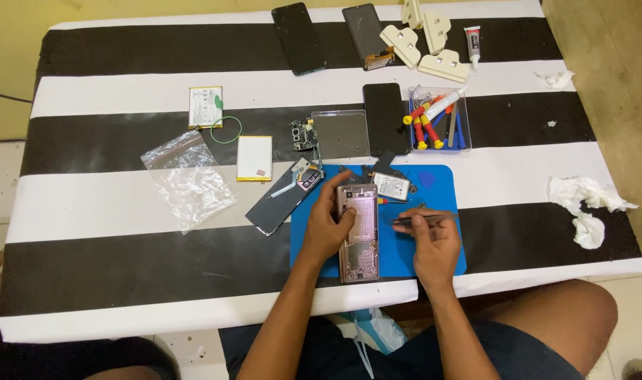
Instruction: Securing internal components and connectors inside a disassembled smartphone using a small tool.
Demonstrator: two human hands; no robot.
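Your right hand [433, 236] is closed around a pair of tweezers [414, 219], pinched between thumb and forefinger. The tweezers lie nearly level, their tip pointing left toward the opened phone [359, 232]. The tip stops just short of the phone's right edge, apart from it and level with the upper middle of the body.

Your left hand [329, 222] is the nearer one: its fingers curl over the phone's left side and top, pressing it down on the blue mat [444, 259]. Whether the thumb reaches under the frame, you cannot tell from here.

The phone lies with its long axis running away from you, back cover off, the bottom end toward your body. So the tweezers meet it crosswise, from the right.

Just beyond the phone's top right corner lies a small battery [391, 186], touching or nearly so. Farther out, a clear tray of screwdrivers [437, 119] sits behind the mat, and a circuit board [303, 135] lies off to the upper left.
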